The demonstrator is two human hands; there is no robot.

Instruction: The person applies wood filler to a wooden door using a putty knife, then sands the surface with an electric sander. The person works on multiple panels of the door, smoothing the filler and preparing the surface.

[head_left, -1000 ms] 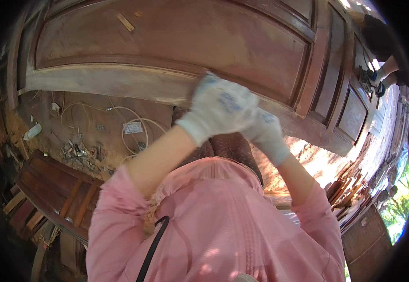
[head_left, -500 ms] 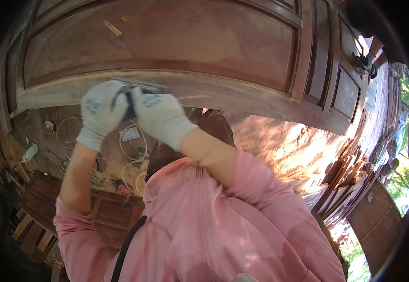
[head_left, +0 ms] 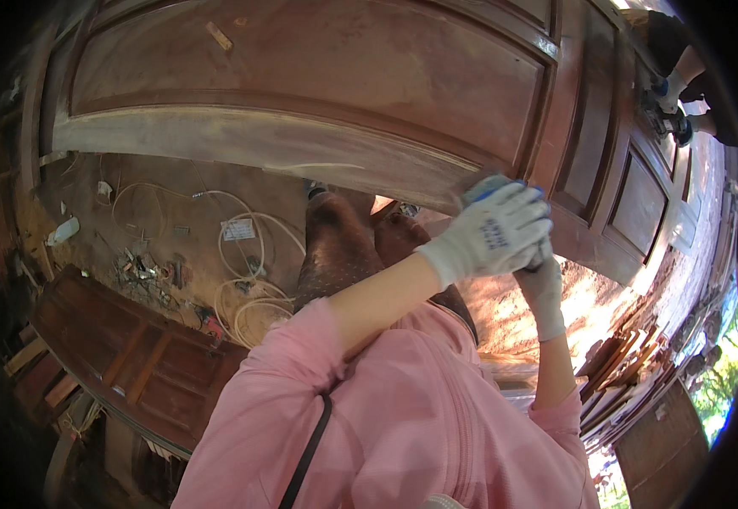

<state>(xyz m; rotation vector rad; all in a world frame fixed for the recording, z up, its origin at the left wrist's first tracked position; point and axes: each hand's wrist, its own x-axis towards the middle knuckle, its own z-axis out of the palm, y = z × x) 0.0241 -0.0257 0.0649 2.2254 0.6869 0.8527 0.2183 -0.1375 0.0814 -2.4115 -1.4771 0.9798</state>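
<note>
Blue lettering marks the gloved left hand (head_left: pixel 489 233), fingers clamped over a blurred tool (head_left: pixel 481 188); right hand (head_left: pixel 544 284), cannot tell. Panelled wooden door (head_left: pixel 318 76) stretches lengthwise left-to-right, upper frame.

Blue print (head_left: pixel 494 233) on my left glove (head_left: pixel 481 239): blurred, illegible. White sheet (head_left: pixel 238 229) on floor (head_left: pixel 277 188): marks too small to read.

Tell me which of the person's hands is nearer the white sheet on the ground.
Left. The left hand is right of the white sheet; the right hand is farther right, partly behind the left.
</note>
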